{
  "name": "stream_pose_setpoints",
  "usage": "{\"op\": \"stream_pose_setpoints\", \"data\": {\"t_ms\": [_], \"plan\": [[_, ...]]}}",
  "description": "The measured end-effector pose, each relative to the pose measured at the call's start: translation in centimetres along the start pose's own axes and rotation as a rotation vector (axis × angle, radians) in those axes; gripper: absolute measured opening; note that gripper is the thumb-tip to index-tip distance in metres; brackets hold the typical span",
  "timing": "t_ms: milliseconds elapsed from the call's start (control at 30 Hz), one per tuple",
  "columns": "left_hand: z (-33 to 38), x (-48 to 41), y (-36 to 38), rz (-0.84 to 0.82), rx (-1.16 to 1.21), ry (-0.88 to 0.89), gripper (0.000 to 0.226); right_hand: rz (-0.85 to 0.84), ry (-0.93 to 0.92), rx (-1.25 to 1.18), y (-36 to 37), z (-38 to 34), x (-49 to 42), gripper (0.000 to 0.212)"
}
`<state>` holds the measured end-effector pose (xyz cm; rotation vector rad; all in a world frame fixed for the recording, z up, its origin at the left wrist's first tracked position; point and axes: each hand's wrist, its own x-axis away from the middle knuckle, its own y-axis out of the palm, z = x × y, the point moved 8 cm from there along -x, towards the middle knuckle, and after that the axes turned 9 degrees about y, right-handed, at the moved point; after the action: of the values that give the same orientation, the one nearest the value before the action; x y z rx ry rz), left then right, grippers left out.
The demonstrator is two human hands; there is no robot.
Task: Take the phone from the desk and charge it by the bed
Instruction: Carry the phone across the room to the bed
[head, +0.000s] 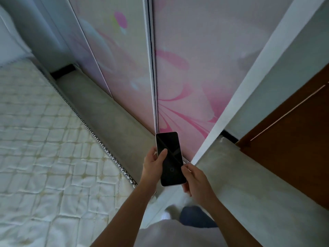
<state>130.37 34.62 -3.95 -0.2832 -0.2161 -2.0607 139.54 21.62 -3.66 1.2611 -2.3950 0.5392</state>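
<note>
A dark-screened phone (170, 158) with a pale edge is held face up in front of the person, above the narrow strip of grey floor (110, 113) between bed and wardrobe, its top end pointing away from the body. The left hand (153, 165) grips it along the left edge, thumb laid diagonally across the glass in the upper half and the remaining fingers tucked out of sight behind the back. The right hand (193, 177) closes on the lower right edge, thumb tip touching the side of the screen near the bottom corner and the other fingers curled underneath the body. Both bare forearms reach up from the bottom of the view, over a light shirt and a dark trouser leg. To the left lies a bed (44, 148) with a quilted cream mattress. Beyond the phone stand sliding wardrobe doors (187, 68) printed with pink flowers, and a brown wooden door (293, 148) stands at right.
</note>
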Motion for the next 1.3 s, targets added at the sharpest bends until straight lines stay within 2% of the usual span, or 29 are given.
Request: {"op": "stream_pose_setpoints", "data": {"t_ms": [100, 333, 600, 967, 1167, 1300], "plan": [[0.6, -2.3, -1.7, 0.091, -0.038, 0.019, 0.008, -0.038, 0.006, 0.028, 1.0, -1.2, -3.0, 0.025], [1.8, -8.1, -4.9, 0.307, 0.033, 0.005, 0.005, -0.287, -0.017, 0.115, 4.2, -5.2, -11.8, 0.028], [4.8, -16.3, -4.5, 0.485, 0.088, 0.005, 0.009, -0.503, -0.065, 0.237, 4.5, -11.3, -21.5, 0.024], [7.5, -21.6, -5.6, 0.605, 0.123, 0.012, 0.013, -0.590, -0.090, 0.295, 6.5, -15.9, -28.0, 0.025], [8.4, -26.2, -8.5, 0.614, 0.151, -0.002, 0.016, -0.589, -0.100, 0.325, 9.7, -18.7, -31.8, 0.034], [9.6, -31.1, -12.3, 0.613, 0.151, 0.002, 0.015, -0.593, -0.107, 0.340, 13.6, -22.0, -35.7, 0.027]]}}
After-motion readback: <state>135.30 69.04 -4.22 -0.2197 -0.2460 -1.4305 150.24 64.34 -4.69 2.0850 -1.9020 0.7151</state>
